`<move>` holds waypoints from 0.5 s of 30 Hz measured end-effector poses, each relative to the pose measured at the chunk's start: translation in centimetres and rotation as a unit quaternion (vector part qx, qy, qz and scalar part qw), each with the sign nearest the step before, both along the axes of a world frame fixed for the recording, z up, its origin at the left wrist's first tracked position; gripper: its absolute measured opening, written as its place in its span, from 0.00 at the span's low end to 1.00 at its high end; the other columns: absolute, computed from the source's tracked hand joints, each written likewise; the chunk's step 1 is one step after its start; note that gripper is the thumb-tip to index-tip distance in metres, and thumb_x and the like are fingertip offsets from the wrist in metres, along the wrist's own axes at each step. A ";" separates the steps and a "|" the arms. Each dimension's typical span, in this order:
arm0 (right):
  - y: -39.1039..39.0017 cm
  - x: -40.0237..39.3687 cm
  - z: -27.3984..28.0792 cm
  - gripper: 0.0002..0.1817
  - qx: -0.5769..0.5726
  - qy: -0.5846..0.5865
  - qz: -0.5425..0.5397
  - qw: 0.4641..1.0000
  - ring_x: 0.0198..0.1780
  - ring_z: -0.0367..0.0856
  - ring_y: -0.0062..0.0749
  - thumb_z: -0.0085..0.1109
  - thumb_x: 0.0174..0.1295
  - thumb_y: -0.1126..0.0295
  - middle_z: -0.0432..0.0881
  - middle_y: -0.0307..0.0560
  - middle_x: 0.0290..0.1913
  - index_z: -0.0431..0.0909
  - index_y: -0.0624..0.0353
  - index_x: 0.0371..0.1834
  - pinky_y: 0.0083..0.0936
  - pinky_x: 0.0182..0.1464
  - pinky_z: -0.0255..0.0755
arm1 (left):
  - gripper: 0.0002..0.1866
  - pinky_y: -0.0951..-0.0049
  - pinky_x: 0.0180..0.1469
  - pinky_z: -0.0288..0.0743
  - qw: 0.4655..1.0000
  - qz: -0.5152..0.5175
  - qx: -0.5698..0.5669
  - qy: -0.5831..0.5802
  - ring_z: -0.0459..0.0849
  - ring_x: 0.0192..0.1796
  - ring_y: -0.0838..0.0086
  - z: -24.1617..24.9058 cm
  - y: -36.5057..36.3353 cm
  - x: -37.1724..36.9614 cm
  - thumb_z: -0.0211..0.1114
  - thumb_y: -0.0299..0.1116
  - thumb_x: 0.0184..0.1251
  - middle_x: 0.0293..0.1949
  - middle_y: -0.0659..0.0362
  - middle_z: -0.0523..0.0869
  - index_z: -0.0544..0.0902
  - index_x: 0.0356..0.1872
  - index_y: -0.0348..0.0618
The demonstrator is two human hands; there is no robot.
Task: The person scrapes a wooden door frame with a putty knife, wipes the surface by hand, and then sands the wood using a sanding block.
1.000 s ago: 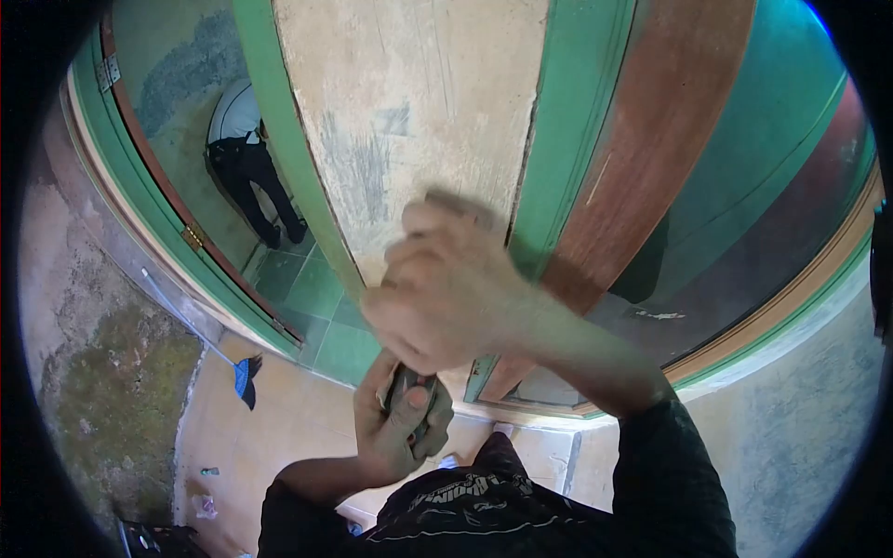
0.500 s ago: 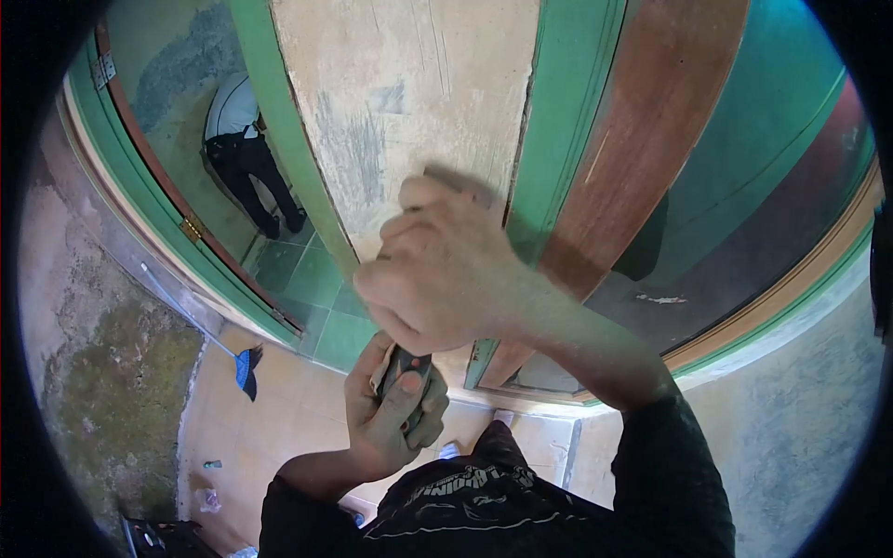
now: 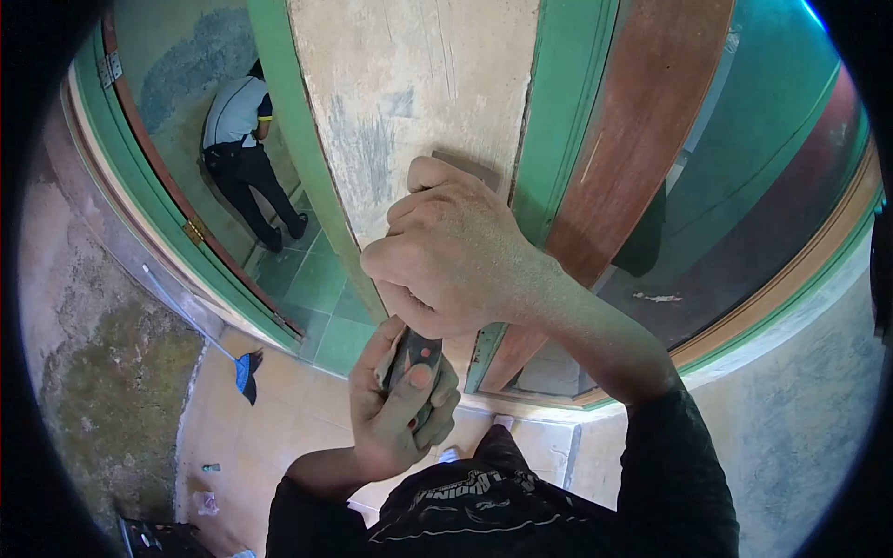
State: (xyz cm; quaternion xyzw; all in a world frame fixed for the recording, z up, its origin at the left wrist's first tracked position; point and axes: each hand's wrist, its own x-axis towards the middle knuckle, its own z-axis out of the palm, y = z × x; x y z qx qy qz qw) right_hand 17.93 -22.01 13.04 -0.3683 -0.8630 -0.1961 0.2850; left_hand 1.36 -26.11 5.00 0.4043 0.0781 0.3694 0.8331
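Evidently the work is on the tall pale panel, with grey smears and scratches on its face. To the right of that panel runs a green frame, then a brown board. On the panel's left, through an opening, another person stands bent forward in a light top and dark trousers. Down and left of the panel, a blue broom leans.

From where I stand, the step in hand looks like rubbing: the right hand is in front of the panel's lower part, its fingers curled closed round a flat block whose edge shows beyond the knuckles, apparently against the panel. The left hand, just below the right, is closed round a dark tool with red spots, the thumb pressed on its face; the tool's upper end is hidden behind the right hand. I'd judge that another stroke calls for even pressure, the block flat, and knuckles clear of the green edge.

As for writing, pale lettering crosses the black shirt below the panel, upside down to me and too unclear to read whole. No brand is legible on the tool.
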 end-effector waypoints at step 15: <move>0.2 0.1 -0.4 0.08 -0.007 -0.066 -0.024 0.998 0.17 0.63 0.33 0.57 0.39 0.67 0.68 0.41 0.11 0.71 0.53 0.09 0.30 0.35 0.60 | 0.28 0.83 0.14 0.53 0.999 0.032 0.025 0.021 0.63 0.15 0.84 -1.1 0.4 0.6 0.60 0.40 0.70 0.26 0.58 0.72 0.61 0.66 0.48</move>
